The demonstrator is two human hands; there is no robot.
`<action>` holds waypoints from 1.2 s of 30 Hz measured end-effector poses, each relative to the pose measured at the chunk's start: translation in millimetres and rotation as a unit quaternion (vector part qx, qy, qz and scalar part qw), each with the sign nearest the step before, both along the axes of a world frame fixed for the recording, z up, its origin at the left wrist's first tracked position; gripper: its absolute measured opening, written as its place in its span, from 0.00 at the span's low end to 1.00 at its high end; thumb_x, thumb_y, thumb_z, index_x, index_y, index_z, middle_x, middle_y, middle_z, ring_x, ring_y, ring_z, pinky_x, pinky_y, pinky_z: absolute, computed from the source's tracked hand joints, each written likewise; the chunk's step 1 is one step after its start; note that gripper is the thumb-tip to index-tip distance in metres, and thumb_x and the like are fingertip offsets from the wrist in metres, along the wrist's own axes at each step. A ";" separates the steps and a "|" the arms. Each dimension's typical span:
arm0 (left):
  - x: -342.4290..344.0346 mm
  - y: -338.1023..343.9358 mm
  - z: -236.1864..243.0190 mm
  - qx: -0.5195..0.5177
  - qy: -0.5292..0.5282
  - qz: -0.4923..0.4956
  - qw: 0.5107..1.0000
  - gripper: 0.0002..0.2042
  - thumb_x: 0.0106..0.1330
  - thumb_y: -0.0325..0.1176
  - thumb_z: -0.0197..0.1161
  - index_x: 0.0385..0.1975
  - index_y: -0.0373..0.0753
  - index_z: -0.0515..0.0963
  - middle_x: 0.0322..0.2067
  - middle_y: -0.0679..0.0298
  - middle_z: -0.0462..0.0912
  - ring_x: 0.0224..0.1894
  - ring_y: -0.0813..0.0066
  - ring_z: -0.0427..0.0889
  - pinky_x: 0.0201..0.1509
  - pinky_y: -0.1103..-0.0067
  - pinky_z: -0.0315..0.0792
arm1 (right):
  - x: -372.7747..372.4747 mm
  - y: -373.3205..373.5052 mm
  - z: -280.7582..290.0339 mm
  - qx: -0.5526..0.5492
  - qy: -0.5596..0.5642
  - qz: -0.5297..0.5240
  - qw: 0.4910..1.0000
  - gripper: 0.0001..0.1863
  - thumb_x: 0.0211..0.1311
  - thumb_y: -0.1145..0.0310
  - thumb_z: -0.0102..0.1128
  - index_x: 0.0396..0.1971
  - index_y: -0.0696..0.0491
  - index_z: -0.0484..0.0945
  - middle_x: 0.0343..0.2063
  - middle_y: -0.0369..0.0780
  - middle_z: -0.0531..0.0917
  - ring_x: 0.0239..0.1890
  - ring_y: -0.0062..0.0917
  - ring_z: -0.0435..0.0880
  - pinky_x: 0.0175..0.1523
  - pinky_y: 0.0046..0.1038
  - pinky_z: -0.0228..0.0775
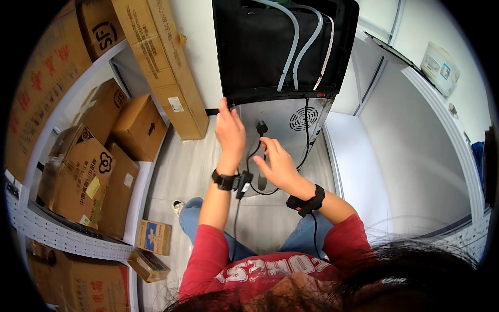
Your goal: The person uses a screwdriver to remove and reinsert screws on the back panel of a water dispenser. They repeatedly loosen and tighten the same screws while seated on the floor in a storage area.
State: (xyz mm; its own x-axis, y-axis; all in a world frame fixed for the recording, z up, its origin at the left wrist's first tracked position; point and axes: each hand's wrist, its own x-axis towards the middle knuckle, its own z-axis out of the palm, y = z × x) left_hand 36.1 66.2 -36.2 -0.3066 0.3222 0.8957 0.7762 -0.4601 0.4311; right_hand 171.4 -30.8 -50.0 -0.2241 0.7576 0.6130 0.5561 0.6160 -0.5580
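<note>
From where I stand, a perforated shelf edge (pixel 80 234) curves along the left, stacked with brown cartons (pixel 78 179); two small boxes (pixel 154 237) sit low beside it, narrowing the walkway. A tall carton (pixel 171 78) leans upright at the wall, and a strip of pale floor (pixel 171 161) runs between it and the machine (pixel 244 114). The left hand (pixel 230 134) is raised and open at the machine's lower left edge, where black casing (pixel 257 57) meets silver back; whether it touches, I can't tell. A black plug (pixel 262 127) sits against that silver back, its cord (pixel 254 152) dropping away. Just below the plug, the right hand (pixel 280 165) is open, thumb and fingers apart; contact with the cord is unclear. Farther right, a white ledge (pixel 358 166) and a grey panel (pixel 416 135) close in the side.

As for writing: the cartons carry dark printed characters and logos, the tall carton a white label (pixel 175 104), the shirt (pixel 270 268) bold white letters, and the clear container (pixel 439 67) at upper right a blue-and-white sticker.
</note>
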 end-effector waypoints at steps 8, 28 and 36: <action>-19.4 -24.5 -32.0 -0.130 0.025 -0.093 0.987 0.16 0.62 0.25 0.58 0.51 0.36 0.70 0.25 0.56 0.76 0.27 0.57 0.76 0.31 0.66 0.69 | 24.2 10.2 -21.8 0.037 -0.046 -0.026 0.998 0.10 0.57 0.74 0.57 0.39 0.57 0.74 0.36 0.43 0.76 0.39 0.39 0.77 0.43 0.36 0.70; 54.9 -18.7 -127.6 -0.051 -0.056 -0.226 0.971 0.04 0.65 0.24 0.55 0.33 0.33 0.77 0.26 0.61 0.78 0.22 0.74 0.71 0.26 0.80 0.64 | 119.1 21.3 -210.0 -0.222 -0.144 -0.178 0.948 0.05 0.53 0.73 0.57 0.31 0.55 0.77 0.31 0.45 0.80 0.35 0.42 0.80 0.39 0.40 0.73; 99.1 0.5 -324.3 -0.317 0.034 -0.323 0.891 0.04 0.63 0.26 0.56 0.27 0.34 0.76 0.24 0.57 0.77 0.24 0.60 0.75 0.27 0.69 0.68 | 156.2 37.1 -400.3 -0.499 -0.176 -0.223 0.819 0.10 0.46 0.69 0.65 0.28 0.58 0.79 0.28 0.47 0.83 0.35 0.41 0.82 0.39 0.38 0.73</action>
